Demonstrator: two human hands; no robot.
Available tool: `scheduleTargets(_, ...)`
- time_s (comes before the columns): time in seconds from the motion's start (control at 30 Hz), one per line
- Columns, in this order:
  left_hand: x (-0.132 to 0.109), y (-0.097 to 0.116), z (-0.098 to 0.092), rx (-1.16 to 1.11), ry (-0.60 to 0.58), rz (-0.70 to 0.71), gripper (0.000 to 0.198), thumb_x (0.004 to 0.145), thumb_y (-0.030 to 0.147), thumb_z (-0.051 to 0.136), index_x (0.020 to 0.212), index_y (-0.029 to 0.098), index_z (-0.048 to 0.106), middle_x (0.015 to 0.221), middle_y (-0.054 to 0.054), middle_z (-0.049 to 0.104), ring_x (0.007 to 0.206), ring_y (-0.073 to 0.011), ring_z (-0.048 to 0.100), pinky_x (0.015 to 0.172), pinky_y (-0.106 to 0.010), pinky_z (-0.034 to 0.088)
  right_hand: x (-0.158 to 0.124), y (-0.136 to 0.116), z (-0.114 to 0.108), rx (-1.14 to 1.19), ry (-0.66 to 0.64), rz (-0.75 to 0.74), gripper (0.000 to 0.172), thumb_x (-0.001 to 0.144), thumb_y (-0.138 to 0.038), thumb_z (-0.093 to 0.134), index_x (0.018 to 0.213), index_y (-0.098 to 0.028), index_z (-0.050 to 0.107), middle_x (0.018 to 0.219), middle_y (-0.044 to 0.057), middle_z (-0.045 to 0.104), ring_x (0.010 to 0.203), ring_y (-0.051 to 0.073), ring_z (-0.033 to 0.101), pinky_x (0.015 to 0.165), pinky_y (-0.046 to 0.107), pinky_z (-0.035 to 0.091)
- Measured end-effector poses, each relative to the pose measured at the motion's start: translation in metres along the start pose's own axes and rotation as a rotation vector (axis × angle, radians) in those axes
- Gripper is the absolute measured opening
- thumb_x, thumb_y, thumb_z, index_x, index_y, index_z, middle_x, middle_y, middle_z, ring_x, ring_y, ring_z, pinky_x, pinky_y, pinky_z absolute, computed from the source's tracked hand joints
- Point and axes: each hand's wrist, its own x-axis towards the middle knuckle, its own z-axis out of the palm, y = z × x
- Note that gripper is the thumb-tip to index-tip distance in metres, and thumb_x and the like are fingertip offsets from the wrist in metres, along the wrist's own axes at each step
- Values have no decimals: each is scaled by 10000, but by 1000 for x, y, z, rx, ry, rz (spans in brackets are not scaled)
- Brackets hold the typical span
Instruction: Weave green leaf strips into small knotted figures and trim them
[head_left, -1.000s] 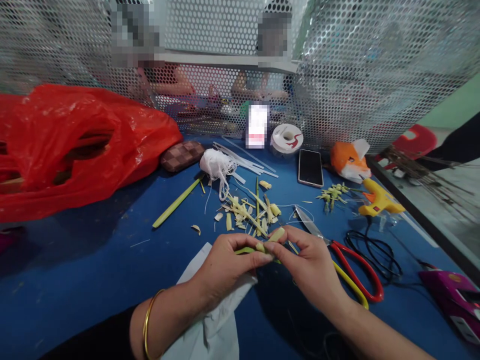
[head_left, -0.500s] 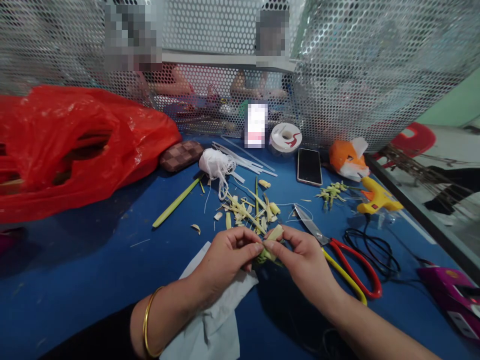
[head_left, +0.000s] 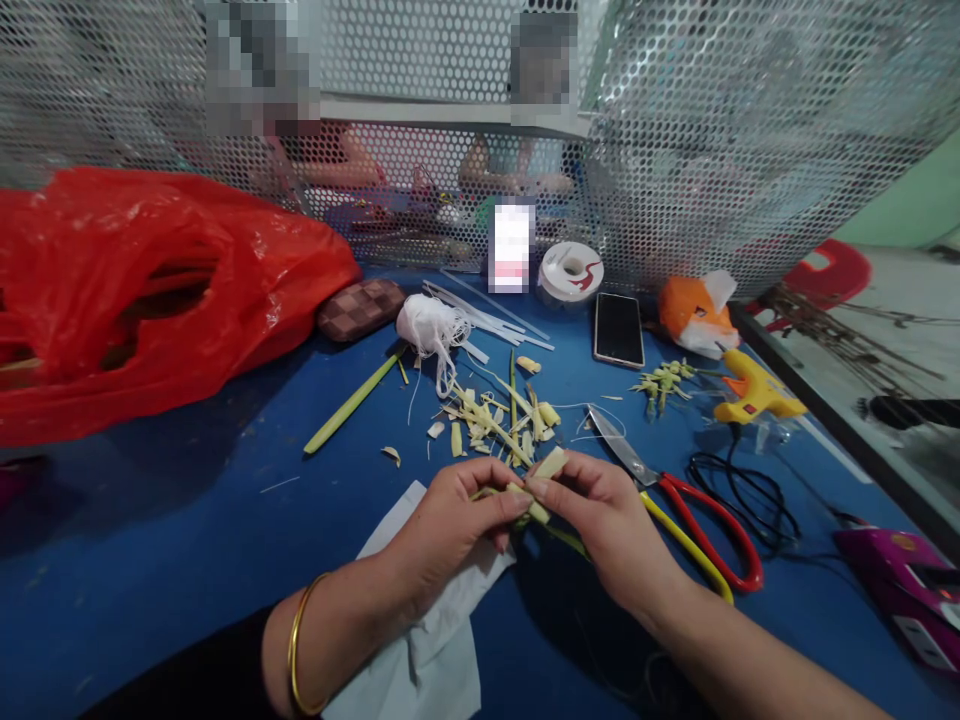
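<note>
My left hand (head_left: 466,510) and my right hand (head_left: 601,508) meet at the middle of the blue table, fingers pinched together. Between them is a folded pale green leaf strip (head_left: 553,462), its end sticking up beside my right index finger. The fingers hide most of its lower part. Just beyond lie scattered leaf scraps (head_left: 491,420). Under my left wrist is a crumpled white cloth or paper (head_left: 431,650). Scissors (head_left: 675,482) with one red and one yellow handle lie open to the right of my right hand.
A red plastic bag (head_left: 247,290) fills the left. White string (head_left: 431,325), a green stalk (head_left: 352,405), a ribbon roll (head_left: 571,272) and a phone (head_left: 619,330) lie farther back. At right are small woven green pieces (head_left: 664,385), a yellow glue gun (head_left: 757,388) and its cable.
A pale section of the strip now shows between my thumbs, and a thin green end reaches toward my right palm. Both hands stay at nearly the same spot.
</note>
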Motion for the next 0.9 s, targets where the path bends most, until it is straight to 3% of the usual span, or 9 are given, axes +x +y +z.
scheduleTargets(0.13, 0, -3, -1, -23, -5, 9, 204, 756, 343, 727, 799, 188, 602, 476, 74, 496, 419, -58, 366, 455, -204, 249, 0, -1, -1, -189, 63, -147, 252, 765, -364, 684, 626, -163, 619, 616, -8, 556, 603, 133, 458, 581, 268, 382)
scheduleTargets(0.23, 0, -2, 0, -15, 6, 33, 216, 740, 324, 746, 793, 192, 583, 486, 83, 481, 429, -52, 361, 454, -195, 241, -1, -1, 0, -203, 69, -157, 244, 778, -348, 673, 628, -160, 630, 617, -6, 561, 613, 137, 468, 592, 272, 385)
scheduleTargets(0.53, 2, 0, -1, 35, -38, 98, 179, 714, 250, 734, 724, 172, 573, 608, 62, 517, 498, -55, 402, 480, -195, 318, -2, 9, 6, 277, 12, 52, 196, 670, -331, 799, 697, -167, 696, 642, -14, 617, 621, 125, 520, 642, 261, 427)
scheduleTargets(0.73, 0, 0, -1, 19, -17, 113, 174, 706, 244, 746, 741, 179, 589, 647, 55, 528, 558, -70, 431, 530, -207, 346, -1, 9, 6, 77, 72, -86, 197, 728, -338, 759, 678, -167, 675, 650, -18, 598, 622, 117, 479, 610, 246, 399)
scheduleTargets(0.9, -1, 2, 2, -9, 19, 80, 161, 687, 210, 743, 724, 168, 592, 605, 61, 520, 554, -65, 407, 545, -206, 313, -4, 8, 4, -1, 39, -121, 198, 790, -336, 688, 698, -168, 639, 679, -12, 589, 645, 131, 489, 628, 269, 411)
